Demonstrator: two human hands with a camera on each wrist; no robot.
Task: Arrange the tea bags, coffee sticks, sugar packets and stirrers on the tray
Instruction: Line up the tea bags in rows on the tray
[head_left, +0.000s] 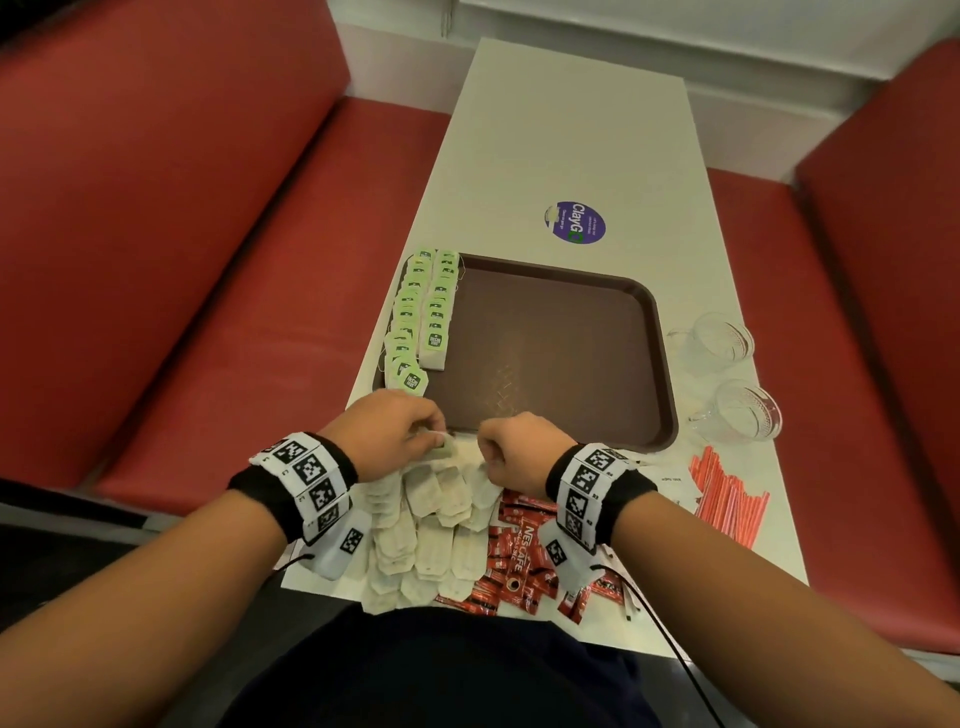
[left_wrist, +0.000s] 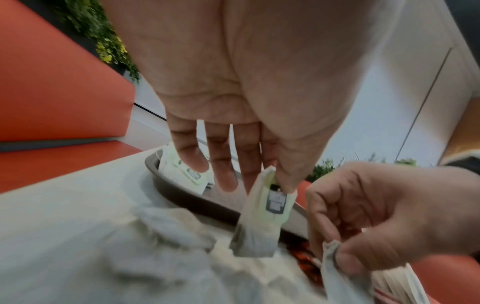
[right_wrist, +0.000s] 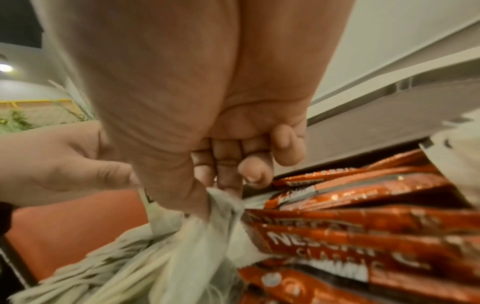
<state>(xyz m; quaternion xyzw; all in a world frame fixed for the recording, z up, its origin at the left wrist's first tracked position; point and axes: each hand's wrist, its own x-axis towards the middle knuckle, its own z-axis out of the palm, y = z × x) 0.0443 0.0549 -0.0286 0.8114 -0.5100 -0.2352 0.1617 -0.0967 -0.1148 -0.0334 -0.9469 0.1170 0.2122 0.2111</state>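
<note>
On the pale, smooth bench (head_left: 571, 130) a brown plastic tray (head_left: 561, 343) with rounded corners and a raised rim lies just ahead of both hands. Along its 9 o'clock edge run two overlapping rows of tea bags with lime-green tags (head_left: 423, 317), soft papery pouches laid like shingles. The left hand (head_left: 387, 434), at the tray's 7 o'clock corner, pinches one tea bag (left_wrist: 262, 222) by its green-tagged top between thumb and forefinger, the other fingers (left_wrist: 226, 170) hanging nearly straight; the limp, gauzy pouch dangles just above the heap. The right hand (head_left: 517, 447), at the tray's 6 o'clock rim, is curled tight, thumb and fingertips pinching the crumpled top of another pouch in the loose pile of tea bags (head_left: 431, 525), which spreads in creamy, fibrous layers toward 6 o'clock. Beside that pile, at 5 o'clock, lie glossy red foil coffee sticks (head_left: 519, 566), flat and oblong, jumbled together. Thin orange-red stirrers (head_left: 727, 493) lie fanned at 4 o'clock, with small white paper packets (head_left: 675, 480) just beside them. Two clear, faceted glass cups (head_left: 727, 374) stand at 3 o'clock beyond the tray's rim, and a round purple sticker (head_left: 575, 222) sits at 12 o'clock.
</note>
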